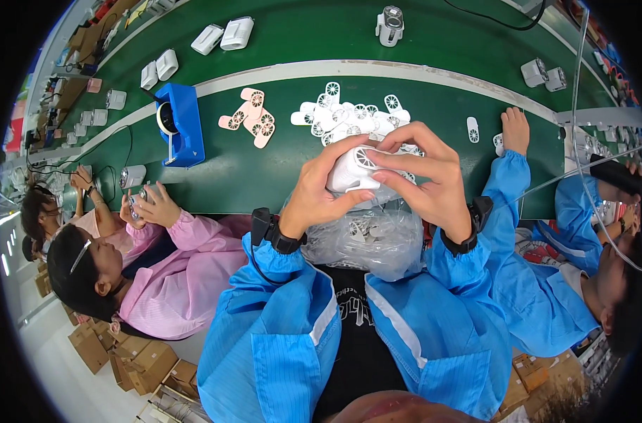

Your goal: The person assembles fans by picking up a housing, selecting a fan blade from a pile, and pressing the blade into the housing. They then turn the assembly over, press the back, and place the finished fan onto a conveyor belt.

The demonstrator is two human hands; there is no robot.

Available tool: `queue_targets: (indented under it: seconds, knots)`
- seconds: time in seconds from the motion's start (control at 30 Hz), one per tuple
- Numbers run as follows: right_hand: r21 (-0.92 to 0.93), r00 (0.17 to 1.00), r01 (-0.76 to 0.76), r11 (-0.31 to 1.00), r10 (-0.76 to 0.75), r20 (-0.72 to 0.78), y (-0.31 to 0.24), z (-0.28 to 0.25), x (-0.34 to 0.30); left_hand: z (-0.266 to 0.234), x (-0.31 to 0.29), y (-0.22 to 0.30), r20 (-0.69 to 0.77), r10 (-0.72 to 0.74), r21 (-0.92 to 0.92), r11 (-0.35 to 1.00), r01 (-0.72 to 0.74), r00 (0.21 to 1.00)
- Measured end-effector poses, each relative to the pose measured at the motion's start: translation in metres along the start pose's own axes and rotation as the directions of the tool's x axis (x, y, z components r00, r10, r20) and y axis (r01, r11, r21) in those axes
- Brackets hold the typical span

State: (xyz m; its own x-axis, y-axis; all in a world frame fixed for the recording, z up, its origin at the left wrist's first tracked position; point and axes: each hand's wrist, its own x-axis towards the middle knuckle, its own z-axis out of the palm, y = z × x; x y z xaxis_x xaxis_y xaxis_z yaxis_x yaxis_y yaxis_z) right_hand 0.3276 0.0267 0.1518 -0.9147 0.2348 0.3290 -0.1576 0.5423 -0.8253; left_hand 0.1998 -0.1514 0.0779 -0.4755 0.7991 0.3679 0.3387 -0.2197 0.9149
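Observation:
My left hand (317, 187) is wrapped round a rounded white plastic housing (346, 173), held above the near edge of the green bench. A white spoked cover (365, 156) lies against the housing's upper right side. The fingertips of my right hand (423, 176) are pinched together at that cover; whether they grip its edge is partly hidden. Below both hands, a clear plastic bag (377, 247) holds white spoked pieces. Just beyond my hands spreads a pile of flat white spoked covers (356, 116).
Left of the pile lie pink spoked covers (254, 116) and a blue tape dispenser (183, 127). White housings (236, 33) stand on the far green strip behind a pale rail (349, 68). A co-worker's hand (515, 130) rests on the bench at right; a pink-sleeved co-worker (183, 282) sits left.

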Motion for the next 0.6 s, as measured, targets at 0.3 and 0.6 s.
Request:
queue_targets:
  seconds: [0.3,0.6]
  knots:
    - [-0.01,0.994,0.085,0.996,-0.084,0.074,0.006,0.005,-0.003,0.009,-0.014,-0.01,-0.126,0.018,-0.089,0.996,-0.029,0.992]
    - [-0.125,0.989,0.112,0.986,-0.122,-0.081,0.021,0.038,-0.021,0.011,0.011,0.013,-0.151,-0.254,-0.387,0.904,0.179,0.955]
